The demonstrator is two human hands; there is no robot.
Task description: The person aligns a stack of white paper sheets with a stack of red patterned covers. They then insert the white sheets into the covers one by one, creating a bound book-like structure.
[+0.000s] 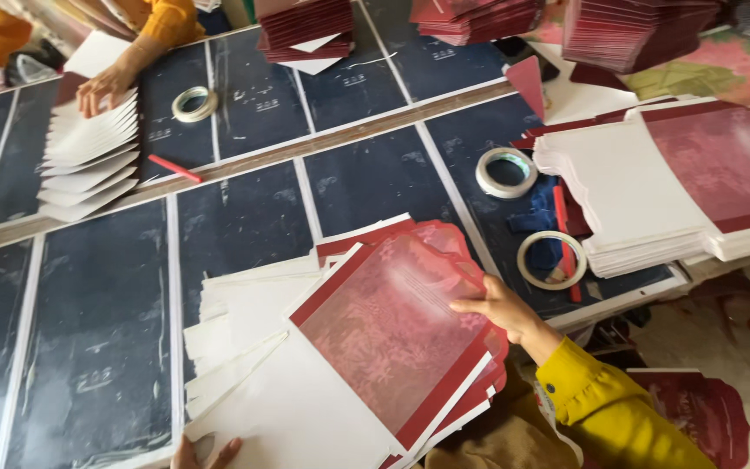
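Observation:
My right hand, in a yellow sleeve, grips the right edge of a red printed card sheet that lies on top of a small stack of the same red sheets. Under and to the left of them is a fanned pile of white card sheets on the dark table. Only the fingertips of my left hand show at the bottom edge, resting on the white sheets. I cannot tell whether it holds anything.
Two tape rolls lie right of the sheets, beside a tall stack of white and red sheets. Another person's hand rests on a fanned white stack far left, near a tape roll. Red stacks line the back.

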